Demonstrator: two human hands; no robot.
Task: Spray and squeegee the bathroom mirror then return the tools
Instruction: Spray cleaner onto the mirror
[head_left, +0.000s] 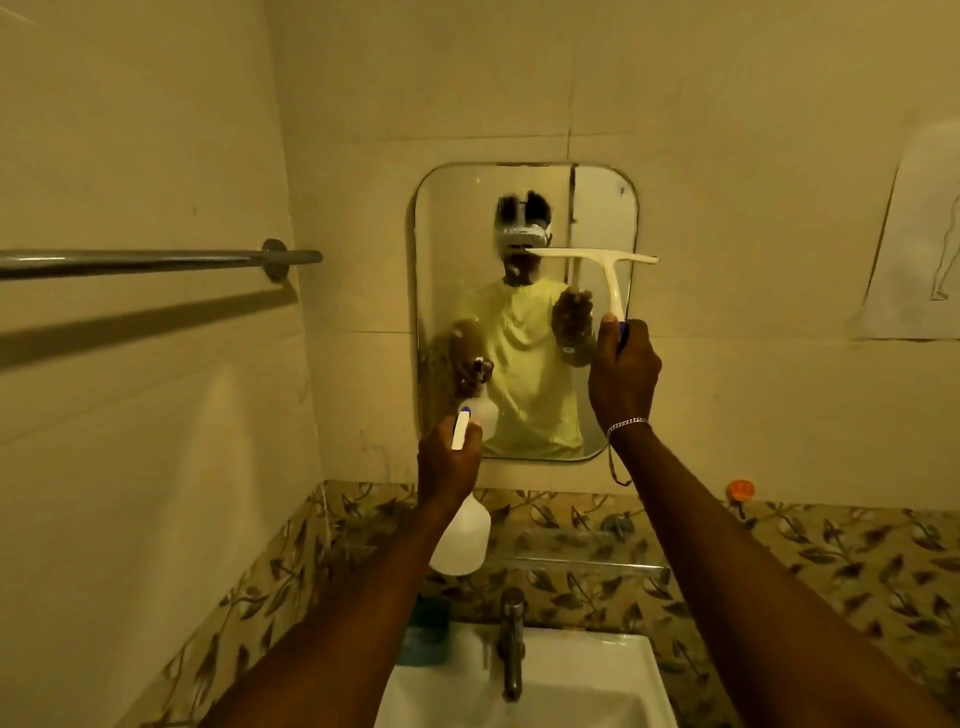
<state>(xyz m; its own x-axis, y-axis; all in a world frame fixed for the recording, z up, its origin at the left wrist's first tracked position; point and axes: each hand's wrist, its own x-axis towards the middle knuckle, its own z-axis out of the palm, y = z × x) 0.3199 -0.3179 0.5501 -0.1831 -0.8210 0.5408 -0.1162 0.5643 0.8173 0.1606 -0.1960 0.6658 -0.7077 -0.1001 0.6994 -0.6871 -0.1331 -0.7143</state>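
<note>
My right hand (623, 374) grips the squeegee (597, 257) against the mirror (602, 208), while my left hand (449, 462) clasps the spray bottle (462, 540) below.

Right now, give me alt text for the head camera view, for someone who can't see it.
A person faces a wall mirror, the right hand holding a white squeegee up at the glass and the left hand gripping a white spray bottle. Below are a tap and white sink; a towel rail is mounted at left.
</note>
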